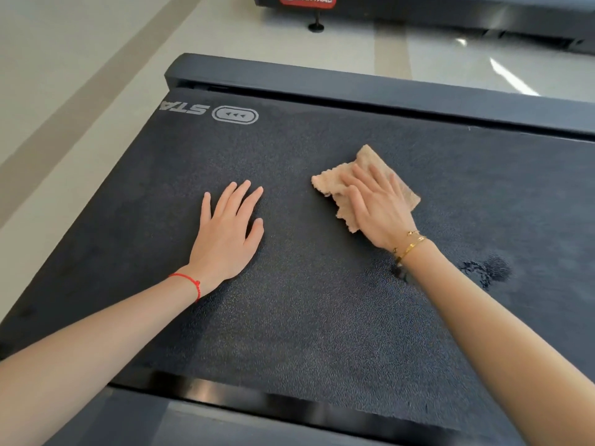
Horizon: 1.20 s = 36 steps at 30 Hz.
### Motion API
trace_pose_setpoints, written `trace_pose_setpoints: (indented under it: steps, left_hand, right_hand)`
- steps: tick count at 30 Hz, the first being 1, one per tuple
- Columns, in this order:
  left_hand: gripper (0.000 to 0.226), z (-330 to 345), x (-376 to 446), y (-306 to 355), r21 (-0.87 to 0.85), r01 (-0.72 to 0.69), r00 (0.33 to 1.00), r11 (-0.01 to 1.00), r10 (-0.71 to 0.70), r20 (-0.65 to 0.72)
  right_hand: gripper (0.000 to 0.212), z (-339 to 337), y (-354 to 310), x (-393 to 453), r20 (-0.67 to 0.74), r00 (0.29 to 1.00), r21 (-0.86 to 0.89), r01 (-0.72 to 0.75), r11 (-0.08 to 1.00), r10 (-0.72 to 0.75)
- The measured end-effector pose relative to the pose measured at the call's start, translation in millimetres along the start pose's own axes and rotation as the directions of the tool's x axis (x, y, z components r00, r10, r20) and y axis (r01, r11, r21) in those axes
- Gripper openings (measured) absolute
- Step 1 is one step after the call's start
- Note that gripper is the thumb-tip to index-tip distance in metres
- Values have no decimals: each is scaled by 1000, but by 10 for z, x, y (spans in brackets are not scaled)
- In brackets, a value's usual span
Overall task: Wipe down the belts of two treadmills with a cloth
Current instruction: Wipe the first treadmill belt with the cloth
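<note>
A soft, light tan cloth [363, 183] is pressed flat on the textured treadmill belt [289, 317] under the right hand [376, 207], fingers straight. The left hand [228, 233] is laid flat nearby, released. The cloth is judged limp, best held under a flat palm.

Nubby tan terry cloth [363, 181] on a matt, pebble-textured black rubber belt [289, 317].

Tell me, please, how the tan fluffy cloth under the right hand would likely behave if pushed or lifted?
The tan fluffy cloth is probably floppy: it lies crumpled with ragged folds under the right hand. It looks light, so it would likely bunch rather than slide evenly on the textured black treadmill belt unless pressed flat.
</note>
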<state>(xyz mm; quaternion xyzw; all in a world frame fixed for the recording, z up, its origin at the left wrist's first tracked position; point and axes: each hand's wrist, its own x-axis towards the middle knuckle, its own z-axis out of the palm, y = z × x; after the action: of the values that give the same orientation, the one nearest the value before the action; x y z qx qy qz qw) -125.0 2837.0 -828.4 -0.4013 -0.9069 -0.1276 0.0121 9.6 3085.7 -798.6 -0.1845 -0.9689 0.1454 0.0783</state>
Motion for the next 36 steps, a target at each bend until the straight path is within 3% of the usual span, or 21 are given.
trace_pose_setpoints:
  steps: [5,9,14,17,19,22,24,26,31,33,36]
  left_hand:
    - [57,-12,-2,20,-8,-1,1000,1000,1,-4]
    - [57,-4,3,20,3,3,1000,1000,-3,-3]
    - [56,11,-4,20,10,4,1000,1000,-4,-19]
    - [57,8,1,25,10,8,1000,1000,-7,-16]
    - [57,8,5,27,16,11,1000,1000,-10,-13]
    - [57,14,4,24,13,8,1000,1000,-8,-17]
    - [57,14,6,19,9,6,1000,1000,-6,-14]
    - [56,18,6,11,5,2,1000,1000,-2,-8]
    - [64,12,8,-9,2,-13,1000,1000,13,0]
    - [65,18,6,-9,6,-14,1000,1000,14,-4]
    - [65,35,4,-17,19,-14,1000,1000,14,-15]
  right_hand:
    - [54,-92,115,46,-132,987,141,-68,988,87]
    - [56,-176,166,147,-107,944,10,-312,950,312]
    - [55,-184,87,238,-134,892,-92,-444,891,431]
    - [50,-218,42,289,-102,837,98,-530,842,538]
    - [39,-280,-33,281,-98,883,137,-446,885,460]
    - [30,-444,-298,218,-188,959,-50,-225,973,212]
    - [31,-556,-521,194,-219,973,-147,-112,983,78]
    - [31,-670,-731,185,-243,970,-117,-46,992,17]
    - [27,-828,-948,256,-391,914,338,31,941,110]
    - [26,-727,-819,232,-345,918,376,-57,925,197]
    - [29,-392,-538,48,-211,936,297,-213,931,282]
